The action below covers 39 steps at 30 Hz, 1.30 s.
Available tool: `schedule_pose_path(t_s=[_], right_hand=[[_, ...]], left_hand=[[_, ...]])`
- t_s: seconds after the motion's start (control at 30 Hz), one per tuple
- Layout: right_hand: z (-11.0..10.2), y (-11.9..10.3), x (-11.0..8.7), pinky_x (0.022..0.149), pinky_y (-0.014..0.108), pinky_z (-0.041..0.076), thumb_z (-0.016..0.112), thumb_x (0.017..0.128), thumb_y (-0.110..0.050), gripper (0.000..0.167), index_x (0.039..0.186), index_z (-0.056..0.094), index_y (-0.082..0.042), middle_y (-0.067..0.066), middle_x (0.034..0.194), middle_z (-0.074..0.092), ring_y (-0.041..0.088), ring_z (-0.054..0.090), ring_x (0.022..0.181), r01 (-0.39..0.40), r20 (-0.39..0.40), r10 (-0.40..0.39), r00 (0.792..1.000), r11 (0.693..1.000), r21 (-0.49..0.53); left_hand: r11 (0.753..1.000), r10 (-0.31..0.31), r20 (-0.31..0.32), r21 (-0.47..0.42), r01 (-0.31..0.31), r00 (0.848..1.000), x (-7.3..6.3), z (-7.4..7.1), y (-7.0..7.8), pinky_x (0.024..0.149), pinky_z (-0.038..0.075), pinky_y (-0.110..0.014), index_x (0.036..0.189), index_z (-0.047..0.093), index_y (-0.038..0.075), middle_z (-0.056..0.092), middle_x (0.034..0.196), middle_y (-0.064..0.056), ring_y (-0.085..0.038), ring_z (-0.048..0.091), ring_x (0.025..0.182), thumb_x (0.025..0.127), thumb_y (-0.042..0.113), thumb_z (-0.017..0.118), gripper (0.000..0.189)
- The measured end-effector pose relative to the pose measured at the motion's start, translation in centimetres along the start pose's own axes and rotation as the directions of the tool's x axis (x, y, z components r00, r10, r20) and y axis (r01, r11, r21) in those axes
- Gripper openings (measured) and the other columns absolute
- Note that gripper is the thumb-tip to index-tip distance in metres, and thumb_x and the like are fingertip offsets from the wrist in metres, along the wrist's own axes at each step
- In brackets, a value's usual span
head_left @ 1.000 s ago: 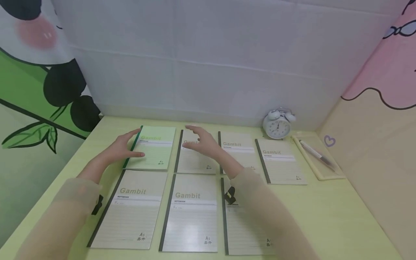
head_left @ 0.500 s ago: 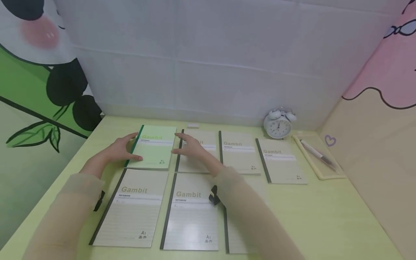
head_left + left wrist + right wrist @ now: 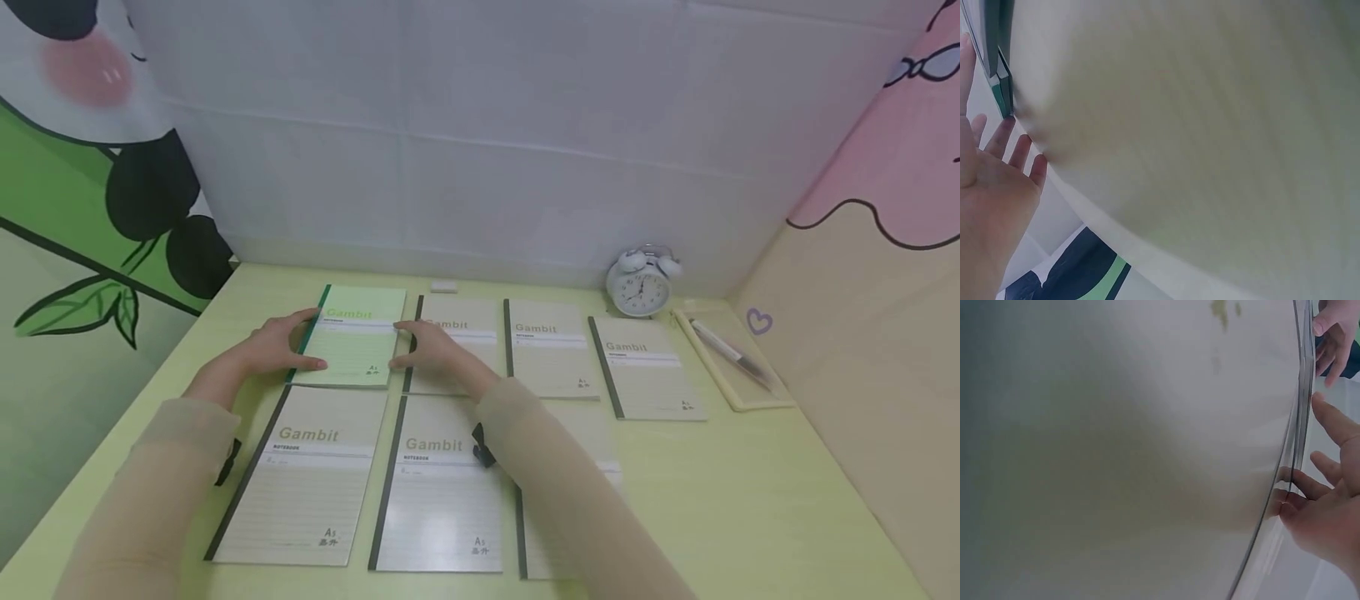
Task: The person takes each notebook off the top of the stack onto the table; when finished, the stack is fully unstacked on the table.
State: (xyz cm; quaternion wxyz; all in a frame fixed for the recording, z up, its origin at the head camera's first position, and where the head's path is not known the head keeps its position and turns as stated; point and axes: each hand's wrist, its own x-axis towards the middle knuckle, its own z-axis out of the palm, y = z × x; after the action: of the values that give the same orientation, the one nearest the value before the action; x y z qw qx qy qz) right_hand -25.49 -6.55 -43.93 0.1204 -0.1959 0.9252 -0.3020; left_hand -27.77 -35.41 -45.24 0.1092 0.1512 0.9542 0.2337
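Observation:
A green notebook (image 3: 356, 350) with a darker green spine lies in the back row at the left, among several grey-white notebooks. My left hand (image 3: 270, 346) is at its spine side, the thumb reaching over the cover near the front. In the left wrist view, that hand's extended fingertips (image 3: 1002, 128) are right at the table and the spine's end. My right hand (image 3: 438, 350) is at the notebook's right edge, its index finger and thumb spread along it, and overlaps the neighbouring grey-white notebook (image 3: 480, 321). The right wrist view shows the right hand's fingers (image 3: 1310, 487) loosely extended.
Three grey-white notebooks form the front row, including a left one (image 3: 300, 500) and a middle one (image 3: 442, 508); my right sleeve covers part of the third. An alarm clock (image 3: 639, 287), a small white block (image 3: 443, 287) and a tray (image 3: 738, 408) holding a pen (image 3: 723, 350) are farther back.
My right hand has moved left and slightly toward me, from above the neighbouring notebook to the green notebook's right edge. The white block behind has come into view. The left hand stays nearly still.

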Motion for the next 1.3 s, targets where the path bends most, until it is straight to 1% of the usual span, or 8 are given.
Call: schedule_pose_path(t_s=[0.47, 0.6, 0.77, 0.9, 1.0, 1.13, 1.2, 1.3], right_hand=[[0.2, -0.7, -0.5, 0.113, 0.032, 0.023, 0.070, 0.085, -0.025, 0.064, 0.141, 0.043, -0.008, 0.008, 0.144, 0.044, 0.024, 0.035, 0.136, 0.041, 0.000, -0.041, 0.999, 0.999, -0.013], [0.3, -0.7, -0.4, 0.114, 0.033, 0.021, 0.071, 0.085, -0.025, 0.064, 0.141, 0.044, -0.009, 0.008, 0.145, 0.043, 0.025, 0.032, 0.138, 0.036, -0.002, -0.036, 0.999, 0.999, -0.016], [0.3, -0.8, -0.2, 0.112, 0.034, 0.025, 0.074, 0.082, -0.024, 0.066, 0.140, 0.045, -0.010, 0.009, 0.143, 0.045, 0.025, 0.037, 0.135, 0.013, -0.012, -0.013, 1.000, 1.000, 0.000], [0.2, -0.7, -0.2, 0.112, 0.035, 0.026, 0.076, 0.079, -0.022, 0.068, 0.139, 0.047, -0.011, 0.010, 0.143, 0.045, 0.025, 0.038, 0.134, -0.020, -0.028, 0.021, 0.999, 0.999, 0.049], [0.1, -0.7, -0.2, 0.113, 0.036, 0.025, 0.077, 0.079, -0.022, 0.067, 0.139, 0.048, -0.013, 0.009, 0.144, 0.044, 0.026, 0.035, 0.136, -0.041, -0.037, 0.044, 0.998, 0.994, 0.100], [-0.1, -0.5, -0.2, 0.114, 0.039, 0.021, 0.076, 0.080, -0.022, 0.063, 0.137, 0.050, -0.020, 0.006, 0.147, 0.041, 0.025, 0.031, 0.139, -0.058, -0.038, 0.066, 0.997, 0.983, 0.175], [-0.2, -0.4, -0.1, 0.114, 0.040, 0.020, 0.075, 0.080, -0.022, 0.061, 0.136, 0.051, -0.023, 0.005, 0.148, 0.039, 0.024, 0.029, 0.140, -0.061, -0.038, 0.071, 0.997, 0.974, 0.218], [-0.4, -0.4, -0.1, 0.115, 0.041, 0.018, 0.074, 0.082, -0.021, 0.057, 0.135, 0.053, -0.024, 0.004, 0.149, 0.038, 0.023, 0.027, 0.140, -0.063, -0.036, 0.077, 0.996, 0.953, 0.295]], left_hand=[[0.999, -0.007, 0.019, -0.048, 0.008, 1.000, -0.2, -0.2, 0.5, 0.104, 0.016, -0.068, 0.151, 0.014, 0.009, 0.016, 0.151, -0.030, -0.051, 0.012, 0.137, 0.069, 0.055, 0.077, 0.113], [0.998, -0.007, 0.024, -0.062, 0.008, 1.000, -0.3, -0.5, 0.8, 0.105, 0.017, -0.067, 0.151, 0.014, 0.010, 0.016, 0.151, -0.030, -0.051, 0.012, 0.137, 0.070, 0.052, 0.077, 0.111], [0.997, -0.010, 0.019, -0.074, 0.012, 1.000, -0.5, -0.8, 1.3, 0.104, 0.018, -0.067, 0.152, 0.015, 0.013, 0.016, 0.151, -0.030, -0.051, 0.013, 0.137, 0.072, 0.047, 0.078, 0.108], [0.996, 0.006, 0.003, -0.086, -0.006, 1.000, -0.4, -1.0, 1.8, 0.104, 0.022, -0.065, 0.152, 0.016, 0.013, 0.020, 0.149, -0.031, -0.051, 0.019, 0.135, 0.075, 0.041, 0.078, 0.102], [0.996, 0.017, -0.010, -0.091, -0.018, 1.000, -0.4, -1.2, 2.2, 0.101, 0.028, -0.064, 0.152, 0.016, 0.013, 0.026, 0.146, -0.031, -0.049, 0.027, 0.131, 0.078, 0.036, 0.076, 0.098], [0.994, 0.019, -0.051, -0.103, -0.024, 0.999, -0.6, -1.5, 2.5, 0.087, 0.041, -0.053, 0.150, 0.021, 0.013, 0.037, 0.137, -0.028, -0.043, 0.040, 0.118, 0.084, 0.026, 0.072, 0.085], [0.992, 0.015, -0.078, -0.122, -0.025, 0.997, -0.6, -1.7, 2.6, 0.081, 0.042, -0.046, 0.149, 0.024, 0.013, 0.038, 0.137, -0.025, -0.040, 0.043, 0.114, 0.088, 0.019, 0.067, 0.076], [0.987, 0.014, -0.124, -0.154, -0.033, 0.992, -0.5, -1.8, 2.7, 0.078, 0.044, -0.042, 0.148, 0.027, 0.012, 0.037, 0.141, -0.022, -0.038, 0.046, 0.111, 0.091, 0.012, 0.061, 0.066]])
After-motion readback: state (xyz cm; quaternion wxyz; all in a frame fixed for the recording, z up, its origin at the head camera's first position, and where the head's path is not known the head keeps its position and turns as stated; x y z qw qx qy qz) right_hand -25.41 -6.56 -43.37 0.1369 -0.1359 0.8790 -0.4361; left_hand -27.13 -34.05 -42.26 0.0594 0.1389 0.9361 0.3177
